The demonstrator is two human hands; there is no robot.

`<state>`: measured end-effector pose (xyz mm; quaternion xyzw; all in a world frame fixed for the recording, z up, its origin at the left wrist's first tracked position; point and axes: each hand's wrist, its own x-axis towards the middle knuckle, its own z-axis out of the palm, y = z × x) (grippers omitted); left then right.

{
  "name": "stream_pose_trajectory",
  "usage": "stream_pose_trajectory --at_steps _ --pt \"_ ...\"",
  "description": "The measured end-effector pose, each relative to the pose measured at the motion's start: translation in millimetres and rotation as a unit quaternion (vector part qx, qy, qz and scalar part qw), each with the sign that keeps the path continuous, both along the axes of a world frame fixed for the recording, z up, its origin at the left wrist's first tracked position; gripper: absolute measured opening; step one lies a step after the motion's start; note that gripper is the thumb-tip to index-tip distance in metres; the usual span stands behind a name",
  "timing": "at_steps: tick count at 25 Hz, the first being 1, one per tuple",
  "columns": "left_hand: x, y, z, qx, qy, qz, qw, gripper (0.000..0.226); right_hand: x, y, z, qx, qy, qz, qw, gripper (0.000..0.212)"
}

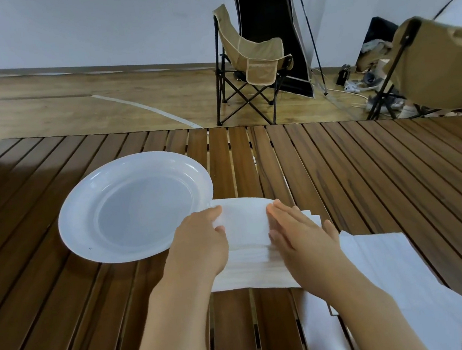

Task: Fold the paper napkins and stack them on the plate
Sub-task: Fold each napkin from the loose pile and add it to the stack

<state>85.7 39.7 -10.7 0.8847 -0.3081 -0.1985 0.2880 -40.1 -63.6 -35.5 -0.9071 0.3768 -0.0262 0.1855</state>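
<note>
A white plate [133,205] sits empty on the slatted wooden table, left of centre. Just right of it lies a white paper napkin [246,238], its far half folded over towards me. My left hand [200,243] pinches the napkin's left edge, next to the plate's rim. My right hand [301,235] lies flat with straight fingers, pressing on the napkin's right part. More white napkins [383,281] lie spread on the table to the right, partly under my right forearm.
The dark slatted wooden table [366,174] stretches to the far edge. Behind it on the wooden floor stand a beige folding chair [250,67], a second beige chair [437,64] at right, a black panel and cables.
</note>
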Motion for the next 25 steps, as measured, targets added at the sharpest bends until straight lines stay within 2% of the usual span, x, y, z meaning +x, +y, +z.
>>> stream_pose_trajectory --at_steps 3,7,10,13,20,22,25 --pt "0.5 1.6 4.7 -0.028 -0.013 0.024 0.999 0.041 -0.1 1.5 9.3 -0.022 -0.022 -0.007 0.999 0.042" --pt "3.4 3.0 6.7 -0.073 -0.034 0.063 0.995 0.031 -2.4 6.2 20.7 -0.039 -0.082 -0.016 0.996 0.027" --pt "4.2 2.9 9.1 -0.103 -0.069 0.095 0.988 0.025 -6.8 7.6 28.1 -0.030 -0.150 -0.030 0.988 0.028" --pt "0.4 4.5 12.9 -0.121 -0.089 0.110 0.983 0.023 -12.4 3.3 32.8 -0.014 -0.166 -0.045 0.985 0.028" --pt "-26.3 15.6 16.3 -0.143 -0.125 0.068 0.979 0.019 -37.8 -3.1 37.1 -0.007 -0.123 -0.115 0.986 0.018" --pt "-32.5 14.4 16.3 -0.140 -0.127 0.046 0.981 0.018 -47.8 -6.4 33.2 0.017 -0.055 -0.158 0.986 0.012" --pt "-40.4 13.8 15.8 -0.125 -0.112 0.025 0.986 0.016 -56.3 -15.6 16.8 0.073 0.102 -0.196 0.972 0.007"
